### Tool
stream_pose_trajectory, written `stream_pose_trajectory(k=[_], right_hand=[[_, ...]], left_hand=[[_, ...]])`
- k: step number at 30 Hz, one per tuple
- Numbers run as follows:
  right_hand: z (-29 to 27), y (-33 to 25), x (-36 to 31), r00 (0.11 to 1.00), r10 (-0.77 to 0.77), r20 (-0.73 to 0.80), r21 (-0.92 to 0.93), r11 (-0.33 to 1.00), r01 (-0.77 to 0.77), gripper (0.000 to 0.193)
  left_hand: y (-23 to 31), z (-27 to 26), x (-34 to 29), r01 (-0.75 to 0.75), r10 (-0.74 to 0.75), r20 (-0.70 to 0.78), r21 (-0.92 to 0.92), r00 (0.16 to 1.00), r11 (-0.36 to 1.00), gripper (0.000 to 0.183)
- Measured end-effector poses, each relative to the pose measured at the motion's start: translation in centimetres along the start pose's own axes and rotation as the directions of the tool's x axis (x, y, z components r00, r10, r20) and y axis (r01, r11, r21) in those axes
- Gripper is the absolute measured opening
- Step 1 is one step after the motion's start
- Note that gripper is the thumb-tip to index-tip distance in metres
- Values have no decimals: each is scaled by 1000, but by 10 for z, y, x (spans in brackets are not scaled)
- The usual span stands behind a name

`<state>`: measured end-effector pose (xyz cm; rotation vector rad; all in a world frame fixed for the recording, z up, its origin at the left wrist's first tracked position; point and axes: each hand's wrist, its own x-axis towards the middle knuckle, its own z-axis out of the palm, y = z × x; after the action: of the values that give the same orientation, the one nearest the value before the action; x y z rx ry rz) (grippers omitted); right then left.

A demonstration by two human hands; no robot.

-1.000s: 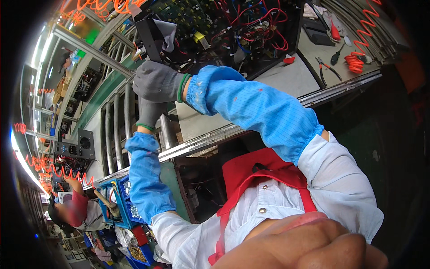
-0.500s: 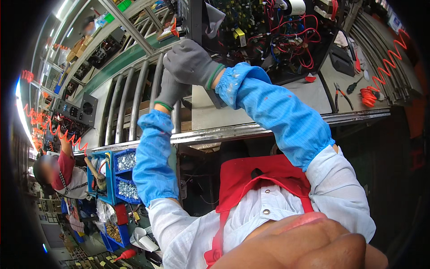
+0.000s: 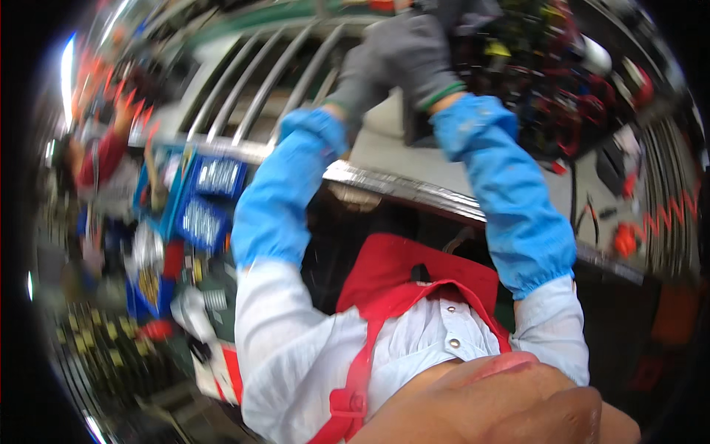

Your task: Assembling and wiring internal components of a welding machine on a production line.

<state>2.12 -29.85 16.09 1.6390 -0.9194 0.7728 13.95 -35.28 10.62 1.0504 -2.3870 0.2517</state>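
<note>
Both my hands wear grey gloves and meet in front of the dark upright panel at the left side of an open electrical unit (image 3: 518, 89). My right hand (image 3: 418, 55) looks curled closed, but motion smears it, and anything in its grip is hidden. Tucked against it, lower and to the left, is my left hand (image 3: 362, 81); its fingers are hidden and blurred. Red wires, dark parts and a white cylinder (image 3: 595, 55) show inside the unit. Blue sleeves (image 3: 285, 196) cover both forearms.
Metal rollers (image 3: 277, 81) lie left of the unit, behind a shiny bench edge (image 3: 407, 185). Blue bins (image 3: 203, 222) of small metal parts stand at left, near another person (image 3: 103, 159). Pliers (image 3: 588, 218) and a red coiled hose (image 3: 629, 238) lie at right.
The whole view has swung and is blurred now. In the picture my hands sit farther right and slightly higher, still together by the unit's panel.
</note>
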Motion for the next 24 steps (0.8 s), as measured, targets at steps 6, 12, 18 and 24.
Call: stream_pose_trajectory(k=[6,12,18,24], right_hand=[[-3,41,0,969,-210,128,-2,977,212,24],[13,49,1,963,-220,153,-63,971,232,28],[29,67,3,954,-285,88,14,958,285,15],[40,71,-2,940,-327,99,9,945,328,14]], left_hand=[[41,30,-20,342,-279,-312,169,908,924,17],[53,1,-201,365,-377,-5,-238,926,900,26],[13,-116,-338,792,-796,-73,194,600,579,26],[-44,-173,-415,859,-999,-41,512,16,-8,33]])
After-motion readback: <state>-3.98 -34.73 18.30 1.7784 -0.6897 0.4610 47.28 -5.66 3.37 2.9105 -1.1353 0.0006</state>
